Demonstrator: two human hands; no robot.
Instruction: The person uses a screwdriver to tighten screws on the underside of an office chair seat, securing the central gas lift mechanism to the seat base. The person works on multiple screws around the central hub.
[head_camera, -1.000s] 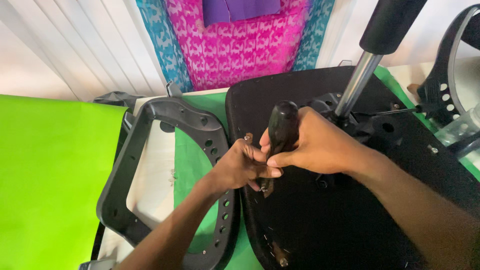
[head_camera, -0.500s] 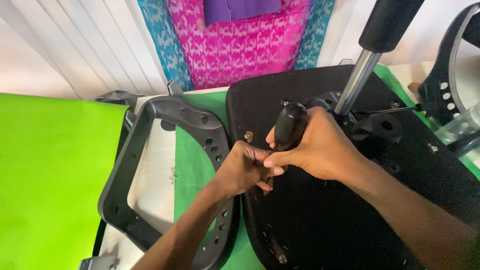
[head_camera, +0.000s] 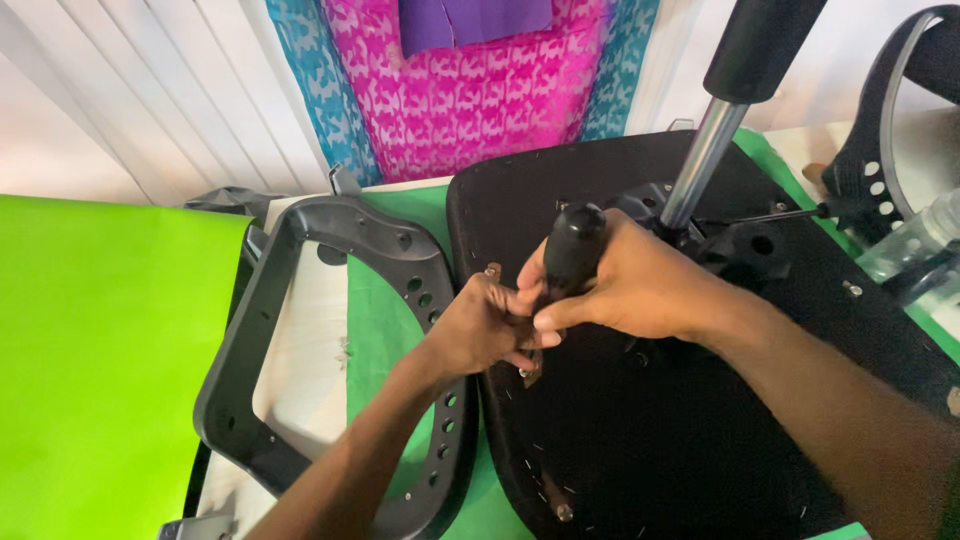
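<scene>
An upturned black chair seat (head_camera: 690, 440) lies on a green-covered table, its metal gas cylinder (head_camera: 700, 165) standing up from the mechanism. My right hand (head_camera: 640, 285) grips the black handle of a screwdriver (head_camera: 572, 248), held upright over the seat's left edge. My left hand (head_camera: 480, 325) is closed around the lower shaft, near a small metal bracket at the seat's rim. The tip is hidden by my fingers.
A grey plastic armrest frame (head_camera: 300, 330) lies just left of the seat. Another black armrest (head_camera: 880, 130) and a clear plastic bottle (head_camera: 915, 240) sit at the far right. Bright green sheet (head_camera: 100, 360) covers the left. Pink and blue patterned cloth (head_camera: 470, 90) hangs behind.
Both hands and the screwdriver have shifted slightly; the handle now stands a little more upright. The seat has not moved.
</scene>
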